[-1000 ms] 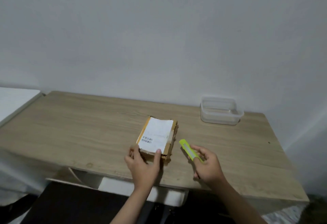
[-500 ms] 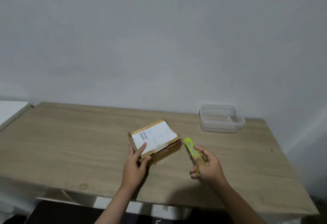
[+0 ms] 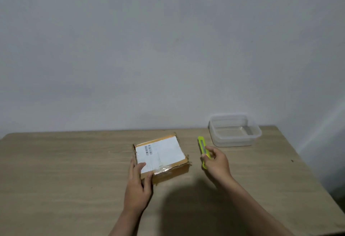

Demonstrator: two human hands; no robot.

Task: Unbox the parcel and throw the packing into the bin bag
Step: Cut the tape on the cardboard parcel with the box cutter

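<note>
A small brown cardboard parcel [image 3: 164, 157] with a white shipping label and clear tape lies flat on the wooden table [image 3: 65, 170], near its middle. My left hand [image 3: 138, 185] grips the parcel's near left corner, thumb on the label. Just right of the parcel, my right hand [image 3: 216, 164] holds a yellow-green utility knife [image 3: 203, 150], its tip pointing away from me. The knife is clear of the parcel. No bin bag is in view.
A clear plastic container [image 3: 234, 130] stands at the table's back right, close to the wall. The table's right edge [image 3: 306, 170] runs diagonally towards me; the white wall rises right behind the table.
My left hand has turned the parcel anticlockwise so a long side faces me, and shifted to its near left corner. The view has tilted up and nearer; the right hand keeps the knife.
</note>
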